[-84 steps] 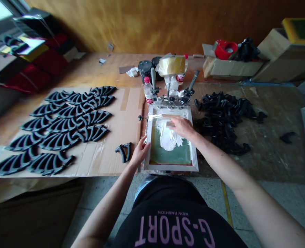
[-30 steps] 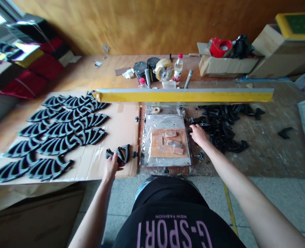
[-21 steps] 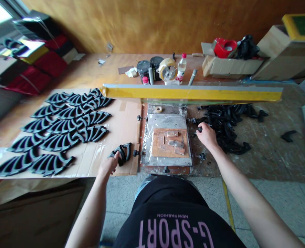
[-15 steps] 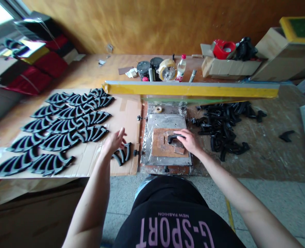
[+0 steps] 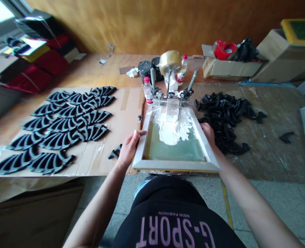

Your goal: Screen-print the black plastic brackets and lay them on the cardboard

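Observation:
A screen printing frame (image 5: pixel 177 166) lies lowered in front of me, with white ink (image 5: pixel 171 132) spread over the far half of its green mesh (image 5: pixel 168 151). My left hand (image 5: pixel 129 146) is closed on the frame's left side, thumb on top. The right side is in the grip of my right hand (image 5: pixel 208 133), its fingers partly hidden. A clamp assembly (image 5: pixel 171 94) stands at the frame's far end. Beside my left hand, small black curved parts (image 5: pixel 115 151) lie on the cardboard (image 5: pixel 128 100). The base board and the black part on it are hidden beneath the frame.
Rows of black curved parts (image 5: pixel 62 120) cover the cardboard on the left. A heap of black parts (image 5: pixel 223 117) lies close to the right of the frame. Bottles (image 5: pixel 147 90), a tape roll (image 5: pixel 170 62) and dark pots (image 5: pixel 144 69) stand behind. An open carton (image 5: pixel 231 69) sits back right.
The frame has swung down from its raised position over the base. My right hand has left the black part, and both hands now grip the frame's sides.

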Demonstrator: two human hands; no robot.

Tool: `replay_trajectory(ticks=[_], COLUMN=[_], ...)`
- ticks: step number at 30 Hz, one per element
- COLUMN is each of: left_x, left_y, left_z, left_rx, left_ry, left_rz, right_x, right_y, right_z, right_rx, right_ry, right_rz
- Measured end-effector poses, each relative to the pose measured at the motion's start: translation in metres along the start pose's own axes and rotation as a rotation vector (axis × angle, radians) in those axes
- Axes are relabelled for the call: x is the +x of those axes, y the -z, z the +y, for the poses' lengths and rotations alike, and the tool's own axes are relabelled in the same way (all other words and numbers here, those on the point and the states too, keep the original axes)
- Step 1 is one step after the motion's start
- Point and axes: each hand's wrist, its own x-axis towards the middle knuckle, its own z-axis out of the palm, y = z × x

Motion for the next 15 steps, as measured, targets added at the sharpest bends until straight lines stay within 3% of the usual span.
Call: replay_trajectory(ticks=[2,4,7,9,11,15], left_x=[-0.005,-0.002,0.008,0.013,0.014,0.013], left_y=[0.0,-0.005,-0.011,-0.011,-0.009,-0.008], left_z=[-0.036,-0.066,-0.096,-0.103,-0.105,-0.102], left_rx=[0.05,0.092,0.193,0.231,0.239,0.188], left_ry=[0.102,0.154,0.159,0.139,0.128,0.162], left_rz=[-0.027,-0.016,0.024,0.023,0.006,0.007], right_x=[0.024,0.05,0.074,0.072,0.055,0.014], right_y=[0.008,0.006,-0.012,-0.024,-0.029,-0.016], right_z=[-0.001,-0.018,-0.056,-0.075,-0.083,-0.076], right_rx=[-0.04,-0.1,-0.182,-0.216,-0.232,-0.185], right_ry=[-0.061,-0.035,0.076,0.096,0.15,0.451], right_rz=[0.153,0.186,-0.033,-0.221,-0.352,-0.509])
